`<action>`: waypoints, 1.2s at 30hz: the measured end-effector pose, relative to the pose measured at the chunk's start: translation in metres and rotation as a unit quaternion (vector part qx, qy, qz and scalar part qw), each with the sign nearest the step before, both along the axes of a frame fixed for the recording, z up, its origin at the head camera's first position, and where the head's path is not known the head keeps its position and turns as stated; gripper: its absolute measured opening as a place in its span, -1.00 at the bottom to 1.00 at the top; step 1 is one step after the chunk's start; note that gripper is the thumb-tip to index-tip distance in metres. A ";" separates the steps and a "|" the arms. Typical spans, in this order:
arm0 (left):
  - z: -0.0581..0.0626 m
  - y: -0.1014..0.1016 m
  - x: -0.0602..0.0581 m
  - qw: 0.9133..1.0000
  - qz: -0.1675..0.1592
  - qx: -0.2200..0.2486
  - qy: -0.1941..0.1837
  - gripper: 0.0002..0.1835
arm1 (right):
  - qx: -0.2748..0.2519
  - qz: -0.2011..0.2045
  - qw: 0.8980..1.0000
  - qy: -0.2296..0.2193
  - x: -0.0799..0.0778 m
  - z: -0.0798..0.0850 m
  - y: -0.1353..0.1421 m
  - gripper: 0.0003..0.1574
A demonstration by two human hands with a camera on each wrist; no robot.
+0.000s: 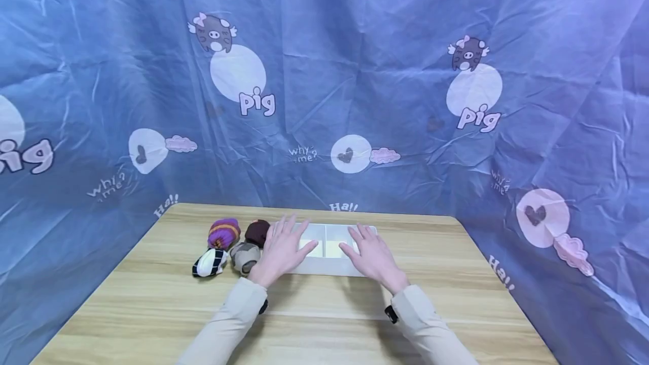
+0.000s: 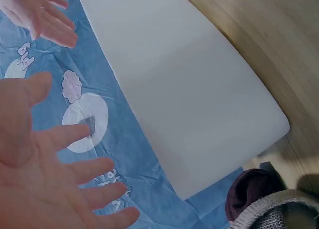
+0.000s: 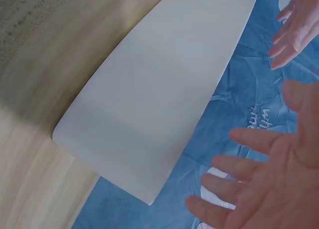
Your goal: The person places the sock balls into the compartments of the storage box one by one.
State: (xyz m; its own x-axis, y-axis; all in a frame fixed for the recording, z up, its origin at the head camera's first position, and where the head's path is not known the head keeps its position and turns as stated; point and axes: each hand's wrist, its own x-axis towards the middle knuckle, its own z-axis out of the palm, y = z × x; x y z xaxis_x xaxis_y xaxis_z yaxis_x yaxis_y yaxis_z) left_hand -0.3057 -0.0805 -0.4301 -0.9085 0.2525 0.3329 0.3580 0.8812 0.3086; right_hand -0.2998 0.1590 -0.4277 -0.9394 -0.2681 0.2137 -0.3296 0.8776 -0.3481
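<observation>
A white box (image 1: pixel 324 266) with compartments split by a divider stands toward the back of the table. My left hand (image 1: pixel 281 249) hovers over its left end, fingers spread and straight. Over the right end is my right hand (image 1: pixel 372 255), likewise spread, holding nothing. Both wrist views show the box's plain front wall (image 2: pixel 184 89) and the open palms apart from it. Left of the box lie rolled socks: a purple one with orange stripes (image 1: pixel 223 234), a dark maroon one (image 1: pixel 257 232), a grey patterned one (image 1: pixel 245 258), and a black-and-white one (image 1: pixel 209 263).
The wooden table (image 1: pixel 324 325) ends at the back against a blue printed cloth (image 1: pixel 314 89), which also hangs along both sides. Dark bands sit at both wrists, the right one (image 1: pixel 391 314) showing below the sleeve.
</observation>
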 end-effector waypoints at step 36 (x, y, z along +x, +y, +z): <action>0.002 -0.088 -0.007 0.946 0.053 0.313 -0.063 -0.52 | -0.386 -0.035 0.905 -0.175 -0.013 -0.035 0.068 -0.13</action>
